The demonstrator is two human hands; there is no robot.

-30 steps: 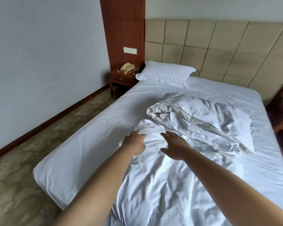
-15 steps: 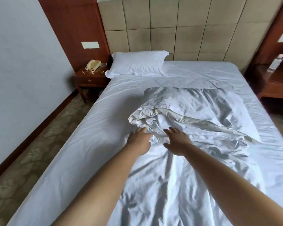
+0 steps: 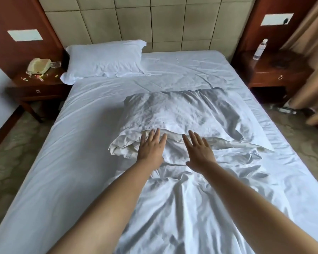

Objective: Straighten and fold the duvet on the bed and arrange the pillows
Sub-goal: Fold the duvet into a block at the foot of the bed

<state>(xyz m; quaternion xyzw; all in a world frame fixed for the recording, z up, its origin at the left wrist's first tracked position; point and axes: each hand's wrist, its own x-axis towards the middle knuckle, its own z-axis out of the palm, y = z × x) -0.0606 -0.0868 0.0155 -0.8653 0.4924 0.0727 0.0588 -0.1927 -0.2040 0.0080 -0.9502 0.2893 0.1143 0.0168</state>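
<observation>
Head camera: both arms reached down the bed [image 3: 66, 180] as the left hand [image 3: 151, 147] and right hand [image 3: 198, 153], fingers spread flat and gripping nothing, met the crumpled duvet [image 3: 182, 114] bunched mid-mattress, one pillow [image 3: 105, 59] at the headboard. Straightening appeared barely begun; next likely needs an edge grasped.

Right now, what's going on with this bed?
A person is making it. Both hands are stretched out with straight fingers over the crumpled white duvet bunched in the middle of the bed: the left hand at its folded edge, the right hand beside it. One pillow lies at the head, left side. The duvet is not yet straightened.
</observation>
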